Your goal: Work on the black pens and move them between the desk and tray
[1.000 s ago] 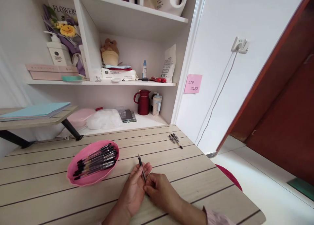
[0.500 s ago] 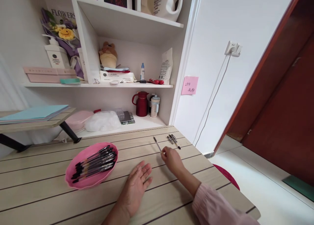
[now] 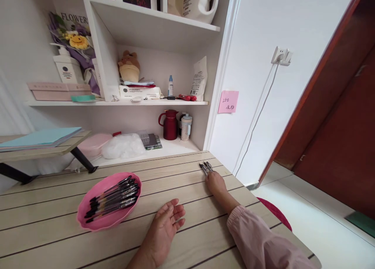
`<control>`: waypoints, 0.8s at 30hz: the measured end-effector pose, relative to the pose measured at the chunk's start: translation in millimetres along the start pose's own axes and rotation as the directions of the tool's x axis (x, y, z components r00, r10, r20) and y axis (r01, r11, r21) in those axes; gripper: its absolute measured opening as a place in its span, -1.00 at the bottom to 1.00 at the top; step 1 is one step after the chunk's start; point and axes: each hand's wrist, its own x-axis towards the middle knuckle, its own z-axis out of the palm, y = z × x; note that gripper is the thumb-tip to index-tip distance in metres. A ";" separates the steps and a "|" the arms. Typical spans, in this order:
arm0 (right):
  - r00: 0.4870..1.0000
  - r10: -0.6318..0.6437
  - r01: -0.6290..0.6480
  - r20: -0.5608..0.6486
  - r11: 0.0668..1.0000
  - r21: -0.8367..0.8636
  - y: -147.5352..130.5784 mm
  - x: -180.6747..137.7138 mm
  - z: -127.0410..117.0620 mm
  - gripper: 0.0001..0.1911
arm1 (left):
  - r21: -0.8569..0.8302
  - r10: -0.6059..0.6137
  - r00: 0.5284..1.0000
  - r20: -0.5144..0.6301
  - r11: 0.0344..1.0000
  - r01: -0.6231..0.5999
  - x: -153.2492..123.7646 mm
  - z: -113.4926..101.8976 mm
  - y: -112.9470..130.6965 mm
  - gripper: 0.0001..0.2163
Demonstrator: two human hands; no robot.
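Observation:
My right hand (image 3: 216, 185) is at the far right of the table, its fingers closed on a pen among a few clear-barrelled black pens (image 3: 207, 167). The ends of these pens stick out beyond the fingers, and the rest is hidden under the hand. My left hand (image 3: 166, 226) rests on its edge at the table's front middle, fingers apart and slightly curled, holding nothing. To its left stands a pink oval basket (image 3: 84, 221) with a scalloped rim. Several black pens (image 3: 113, 198) lie side by side in the basket, slanting up to the right.
The slatted wooden table (image 3: 164, 175) backs onto white shelves (image 3: 155, 103). A small stand (image 3: 73, 142) with blue folders is at the left. A red jug (image 3: 170, 125), a tumbler (image 3: 185, 127) and a plastic bag (image 3: 123, 146) sit behind the table. A red stool (image 3: 275, 212) is at the right.
My right hand, with the single pen it held, has moved away and right to the small group of pens. My left hand has turned slightly and stays open.

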 end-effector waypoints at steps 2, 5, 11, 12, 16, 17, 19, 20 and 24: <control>1.000 -0.002 0.002 -0.003 1.000 -0.002 0.2 0.8 0.0 -0.76 | 0.004 -0.003 1.000 0.009 1.000 0.003 0.4 -0.3 -0.2 -0.73; 1.000 -0.008 0.008 -0.007 1.000 -0.002 0.3 -0.4 -1.7 -0.74 | 0.011 -0.006 1.000 0.005 1.000 0.006 0.4 0.0 -0.2 -0.74; 1.000 -0.014 0.014 -0.017 1.000 -0.006 -1.3 -14.1 -17.4 -0.74 | 0.029 0.007 1.000 0.001 1.000 -0.007 -1.2 1.8 1.1 -0.74; 1.000 -0.028 0.028 -0.013 1.000 -0.008 -3.7 -19.7 -21.3 -0.74 | 0.040 0.009 1.000 0.005 0.999 -0.010 -1.7 1.9 1.1 -0.74; 0.985 -0.169 0.169 0.041 0.986 0.013 -25.4 -56.7 -33.4 -0.74 | 0.156 0.051 0.999 0.010 0.986 -0.052 -4.6 3.9 0.9 -0.73; 0.978 -0.200 0.199 0.051 0.980 0.023 -33.8 -68.8 -34.9 -0.75 | 0.206 0.076 0.997 0.007 0.976 -0.076 -5.4 5.1 2.0 -0.73; 0.958 -0.277 0.274 0.073 0.960 0.050 -52.3 -94.0 -36.2 -0.75 | 0.327 0.158 0.987 -0.003 0.933 -0.149 -6.6 7.7 8.4 -0.72; 0.938 -0.335 0.329 0.090 0.941 0.074 -62.0 -106.0 -36.2 -0.73 | 0.397 0.215 0.977 -0.007 0.897 -0.195 -7.0 8.6 14.6 -0.72; 0.886 -0.451 0.432 0.109 0.888 0.158 -97.3 -141.8 -33.3 -0.73 | 0.852 0.528 0.849 -0.019 0.453 -0.263 -8.6 -0.1 63.4 -0.68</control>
